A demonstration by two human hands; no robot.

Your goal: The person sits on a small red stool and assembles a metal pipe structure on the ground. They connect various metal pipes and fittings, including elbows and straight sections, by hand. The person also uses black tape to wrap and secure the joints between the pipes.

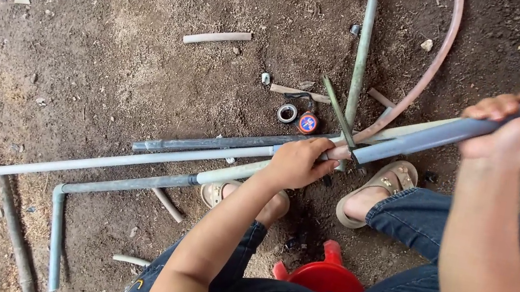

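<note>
We log: right hand fingers wrapped round grey pipe; left hand fingers pinching its end, tape rolls just beyond.

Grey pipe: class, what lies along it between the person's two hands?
In the head view, between the left hand and right hand runs the bare grey pipe; its open end sits by the left hand, where a thin dark strip crosses.

Head camera looks steeply down (one view only) at nearby dirt ground
</note>
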